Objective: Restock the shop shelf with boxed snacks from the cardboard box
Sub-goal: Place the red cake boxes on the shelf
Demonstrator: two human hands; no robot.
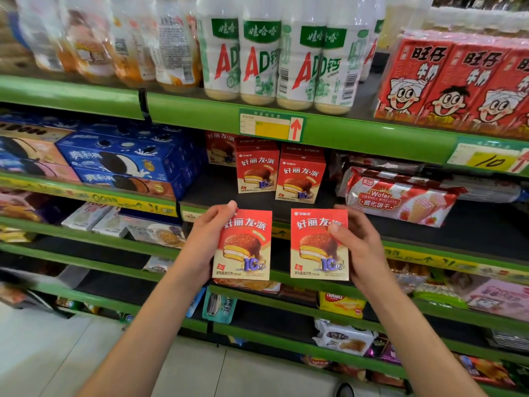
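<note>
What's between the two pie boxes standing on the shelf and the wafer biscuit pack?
In the head view, only bare dark shelf separates the standing pie boxes from the wafer biscuit pack.

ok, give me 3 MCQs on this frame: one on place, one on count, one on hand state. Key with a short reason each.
1. Where do the shelved pie boxes stand?
A. Between the blue cookie boxes and the wafer pack
B. On the top shelf, by the bottles
C. On the floor

2. How many pie boxes are in the hands?
A. One
B. Two
C. Four

3. What is the right hand doing?
A. Hanging idle
B. Pressing flat on the shelf edge
C. Gripping a pie box

Key: 1 A, cookie boxes sit to their left and the wafer pack to their right on the same shelf. 2 B, the left hand holds one box and the right hand another. 3 C, its thumb lies across the box front, fingers behind.
</note>
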